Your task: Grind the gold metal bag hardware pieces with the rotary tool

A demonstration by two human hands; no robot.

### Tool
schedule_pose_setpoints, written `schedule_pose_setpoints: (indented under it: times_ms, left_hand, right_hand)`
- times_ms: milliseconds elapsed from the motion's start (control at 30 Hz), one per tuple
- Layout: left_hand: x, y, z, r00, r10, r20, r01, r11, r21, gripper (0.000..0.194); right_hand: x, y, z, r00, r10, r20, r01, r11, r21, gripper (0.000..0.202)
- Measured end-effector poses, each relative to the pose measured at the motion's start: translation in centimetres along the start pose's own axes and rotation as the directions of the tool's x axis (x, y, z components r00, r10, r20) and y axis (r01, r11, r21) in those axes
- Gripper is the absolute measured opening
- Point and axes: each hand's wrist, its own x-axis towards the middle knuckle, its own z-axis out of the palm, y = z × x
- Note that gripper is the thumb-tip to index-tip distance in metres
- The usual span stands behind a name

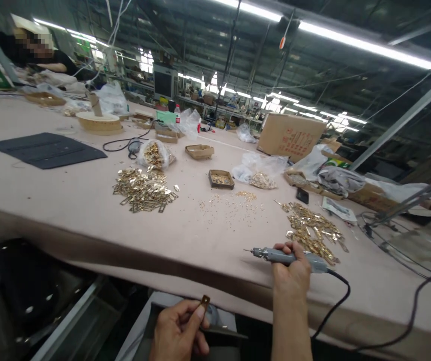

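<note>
Right hand [290, 276] gripped the corded electric screwdriver [288, 257] at the table [200, 225] edge; left hand [179, 328] pinched a brass clip [203, 301] below it. A loose pinch could probably drop the clip.

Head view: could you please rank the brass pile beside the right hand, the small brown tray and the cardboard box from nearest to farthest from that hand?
From the right hand:
1. Brass pile, just beyond it.
2. Small brown tray, mid-table, to the left.
3. Cardboard box, at the far edge.
</note>
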Motion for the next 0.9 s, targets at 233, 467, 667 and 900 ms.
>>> schedule_pose_setpoints:
  times_ms: [233, 467, 667, 900]
  left_hand:
    - [-0.9, 1.2, 0.0, 1.0, -0.018, 0.016, 0.018, 1.0, 0.013, 0.038]
    - [-1.2, 1.1, 0.0, 1.0, -0.017, 0.017, 0.017, 1.0, 0.005, 0.036]
    - [-1.3, 0.8, -0.2, 1.0, -0.007, 0.011, 0.007, 1.0, 0.005, 0.036]
    - [-1.4, 1.1, -0.3, 1.0, -0.001, 0.01, 0.001, 1.0, 0.008, 0.036]
  right_hand:
    - [-8.4, -0.9, 0.0, 0.98, 0.192, 0.051, -0.196, 0.979, 0.065, 0.027]
    - [-12.8, 0.2, 0.9, 0.974, 0.224, 0.017, -0.223, 0.973, -0.059, 0.03]
    - [-13.8, 1.0, 1.8, 0.982, 0.188, -0.035, -0.19, 0.975, -0.112, 0.028]
    - [-13.8, 1.8, 1.6, 0.983, 0.182, -0.017, -0.182, 0.975, -0.127, 0.033]
